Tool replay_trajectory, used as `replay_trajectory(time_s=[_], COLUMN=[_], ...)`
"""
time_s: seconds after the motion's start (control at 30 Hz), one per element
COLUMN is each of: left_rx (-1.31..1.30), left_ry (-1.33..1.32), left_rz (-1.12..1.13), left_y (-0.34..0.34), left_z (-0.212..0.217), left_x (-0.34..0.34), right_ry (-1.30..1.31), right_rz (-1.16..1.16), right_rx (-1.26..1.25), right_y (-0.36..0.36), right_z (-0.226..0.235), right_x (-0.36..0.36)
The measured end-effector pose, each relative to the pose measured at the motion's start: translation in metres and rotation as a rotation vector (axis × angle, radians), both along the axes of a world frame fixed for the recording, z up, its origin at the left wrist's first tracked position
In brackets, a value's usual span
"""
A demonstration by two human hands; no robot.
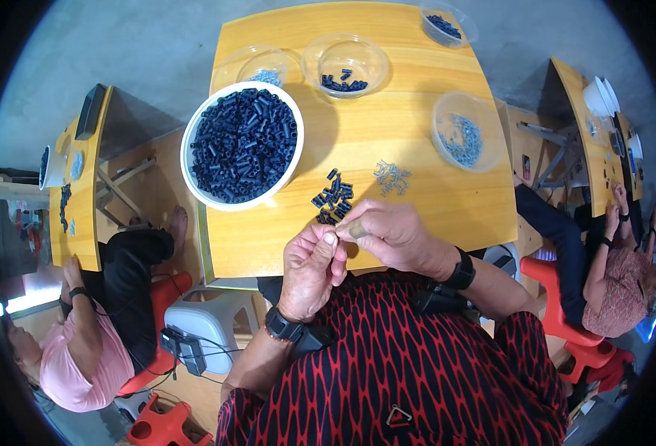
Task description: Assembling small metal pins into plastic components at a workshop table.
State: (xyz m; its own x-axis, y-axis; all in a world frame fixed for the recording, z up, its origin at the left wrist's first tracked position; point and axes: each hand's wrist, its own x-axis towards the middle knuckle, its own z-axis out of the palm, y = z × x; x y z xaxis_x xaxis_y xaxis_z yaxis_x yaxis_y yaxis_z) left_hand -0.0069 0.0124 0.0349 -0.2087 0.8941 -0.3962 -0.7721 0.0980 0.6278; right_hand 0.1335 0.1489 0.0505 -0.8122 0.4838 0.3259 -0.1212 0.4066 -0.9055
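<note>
Small part (341, 236), axis unclear, pinched between left hand (312, 269) and right hand (391, 234) fingers.

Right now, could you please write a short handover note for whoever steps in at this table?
Left hand and right hand meet over the table's near edge, fingertips pinched together on something too small to make out.
Loose dark tubes and a small heap of metal pieces lie just beyond the hands.
The white bowl is full of dark tubes; a clear bowl holds metal pieces.
Another clear bowl holds only a few dark pieces, so most stock looks unworked.
</note>
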Motion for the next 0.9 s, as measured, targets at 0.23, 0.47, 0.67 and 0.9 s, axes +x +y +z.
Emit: replay_trajectory(time_s=[0.23,0.47,0.67,0.9], left_rx=[-0.011,0.039,0.045,-0.051], left_ry=[0.096,0.032,0.042,0.085], left_rz=[-0.002,0.025,0.032,-0.043], left_y=[0.004,0.006,0.003,-0.009], left_z=[0.004,0.005,0.005,0.004], left_x=[-0.009,-0.005,-0.003,-0.002], right_ry=[-0.007,-0.075,-0.215,-0.214], right_rz=[-0.085,-0.049,-0.092,-0.02], right_rx=[-0.075,0.199,0.334,0.394], right_y=[0.003,-0.002,-0.01,-0.014], right_z=[0.004,0.02,0.019,0.015], right_x=[-0.001,-0.002,-0.004,0.01])
